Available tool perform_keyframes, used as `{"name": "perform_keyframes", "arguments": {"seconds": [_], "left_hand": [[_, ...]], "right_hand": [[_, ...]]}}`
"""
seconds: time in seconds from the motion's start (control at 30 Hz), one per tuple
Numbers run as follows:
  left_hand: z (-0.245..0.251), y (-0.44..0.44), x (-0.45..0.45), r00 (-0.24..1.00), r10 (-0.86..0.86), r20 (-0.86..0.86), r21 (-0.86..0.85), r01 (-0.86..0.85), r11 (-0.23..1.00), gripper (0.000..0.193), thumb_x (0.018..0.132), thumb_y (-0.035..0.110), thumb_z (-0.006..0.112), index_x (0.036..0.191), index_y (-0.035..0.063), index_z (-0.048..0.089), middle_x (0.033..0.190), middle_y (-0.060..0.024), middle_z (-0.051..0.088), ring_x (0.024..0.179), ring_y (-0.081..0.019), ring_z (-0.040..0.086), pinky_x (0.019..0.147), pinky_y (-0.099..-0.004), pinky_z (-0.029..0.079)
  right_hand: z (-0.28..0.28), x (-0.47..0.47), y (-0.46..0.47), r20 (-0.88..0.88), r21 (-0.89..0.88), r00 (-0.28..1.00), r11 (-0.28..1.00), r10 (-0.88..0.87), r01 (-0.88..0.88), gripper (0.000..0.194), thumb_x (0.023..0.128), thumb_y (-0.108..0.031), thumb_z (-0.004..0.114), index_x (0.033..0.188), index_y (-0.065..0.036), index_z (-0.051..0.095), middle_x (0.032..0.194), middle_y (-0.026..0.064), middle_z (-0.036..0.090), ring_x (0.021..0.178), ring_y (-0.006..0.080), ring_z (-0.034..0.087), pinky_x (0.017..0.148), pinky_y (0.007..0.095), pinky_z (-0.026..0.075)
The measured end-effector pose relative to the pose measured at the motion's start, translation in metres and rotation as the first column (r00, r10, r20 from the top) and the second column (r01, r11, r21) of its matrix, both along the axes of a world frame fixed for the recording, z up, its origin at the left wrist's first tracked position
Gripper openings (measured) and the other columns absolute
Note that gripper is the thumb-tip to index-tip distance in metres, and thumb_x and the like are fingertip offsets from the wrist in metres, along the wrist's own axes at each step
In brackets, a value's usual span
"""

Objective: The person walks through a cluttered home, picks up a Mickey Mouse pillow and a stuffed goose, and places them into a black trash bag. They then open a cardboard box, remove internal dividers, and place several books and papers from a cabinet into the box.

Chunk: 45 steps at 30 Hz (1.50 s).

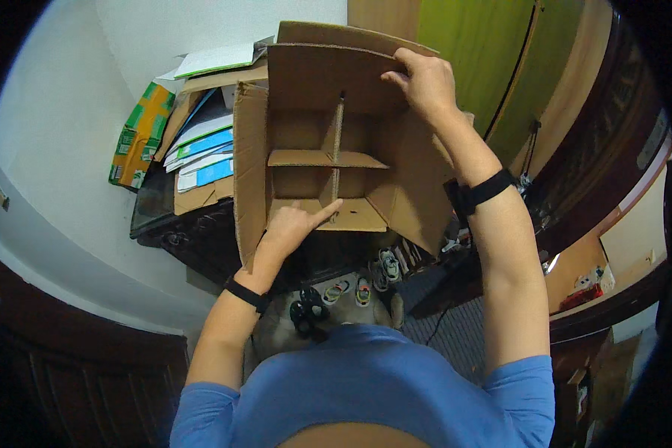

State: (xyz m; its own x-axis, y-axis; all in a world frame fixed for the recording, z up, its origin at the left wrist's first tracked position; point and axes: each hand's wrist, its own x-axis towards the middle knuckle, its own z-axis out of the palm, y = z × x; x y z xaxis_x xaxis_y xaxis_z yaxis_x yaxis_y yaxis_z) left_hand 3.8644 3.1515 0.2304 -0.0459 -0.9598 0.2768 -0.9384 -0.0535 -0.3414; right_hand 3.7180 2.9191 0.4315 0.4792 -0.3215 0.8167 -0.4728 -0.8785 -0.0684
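An open cardboard box (420, 185) with spread flaps is in front of me, its inside facing me. Crossed cardboard dividers (305, 159) split the inside into several compartments. My right hand (428, 81) grips the far flap (325, 73) near its right corner, with the thumb on the inner face. At the near side, my left hand (288, 227) holds the near edge, a digit stretched across the near flap (364, 215) toward the divider's end. Some left fingertips are hidden. The left flap (251, 168) stands out beside my left wrist.
A dark cabinet (162, 215) beneath the box bears stacked papers and folders (207, 151) and a green-and-orange taped parcel (143, 134). Several shoes (336, 291) lie on the floor below. A green door panel (470, 56) rises behind; a white wall (61, 112) is at left.
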Motion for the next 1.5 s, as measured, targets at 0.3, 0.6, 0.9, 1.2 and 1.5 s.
{"name": "perform_keyframes", "arguments": {"seconds": [0.3,0.6,0.9,1.2,1.5], "left_hand": [[0.002,0.002,0.000,0.992,-0.087,-0.089,0.023,0.089,0.996,0.078,0.081,0.004,0.051,0.147,0.0369,0.023,0.056,-0.0104,0.057,0.050,-0.0272,0.060,0.046,-0.0391,0.047],[0.014,0.000,0.003,0.990,-0.107,-0.094,-0.021,0.105,0.994,0.081,0.077,0.003,0.053,0.145,0.0372,0.027,0.058,-0.0108,0.057,0.054,-0.0290,0.061,0.050,-0.0401,0.049],[0.023,-0.005,0.005,0.987,-0.100,-0.129,0.051,0.107,0.993,0.083,0.076,0.002,0.055,0.145,0.0387,0.027,0.062,-0.0132,0.058,0.058,-0.0309,0.061,0.053,-0.0410,0.049],[0.024,-0.009,0.004,0.986,-0.110,-0.126,0.044,0.116,0.992,0.084,0.075,0.000,0.054,0.144,0.0404,0.027,0.062,-0.0122,0.058,0.058,-0.0310,0.061,0.054,-0.0417,0.049],[0.019,-0.004,0.003,0.981,-0.098,-0.168,0.012,0.101,0.995,0.086,0.075,-0.002,0.053,0.145,0.0403,0.025,0.061,-0.0132,0.057,0.058,-0.0315,0.060,0.054,-0.0424,0.048]], "right_hand": [[-0.009,0.013,-0.032,-0.138,0.114,0.982,0.983,-0.130,0.146,0.033,0.072,-0.039,0.073,0.090,-0.012,0.066,0.088,0.0073,0.069,0.090,0.0272,0.064,0.077,0.0428,0.038],[-0.008,0.019,-0.035,-0.215,0.040,0.957,0.977,-0.195,0.208,0.035,0.076,-0.041,0.070,0.092,-0.010,0.064,0.090,0.0102,0.069,0.089,0.0280,0.064,0.080,0.0417,0.037],[-0.023,0.016,-0.032,-0.214,-0.198,0.944,0.958,-0.250,0.208,0.025,0.083,-0.026,0.063,0.104,-0.015,0.054,0.096,0.0093,0.062,0.092,0.0275,0.062,0.080,0.0411,0.041],[-0.074,0.039,-0.020,-0.764,-0.511,0.618,0.758,-0.184,-0.406,0.013,0.082,-0.022,0.057,0.089,-0.020,0.067,0.101,-0.0030,0.057,0.102,0.0170,0.050,0.080,0.0329,0.041],[-0.113,0.055,0.003,-0.752,-0.503,0.019,0.555,-0.659,-0.662,0.035,0.092,-0.040,0.044,0.121,-0.029,0.061,0.136,-0.0139,0.048,0.141,0.0156,0.015,0.113,0.0530,-0.001]]}}
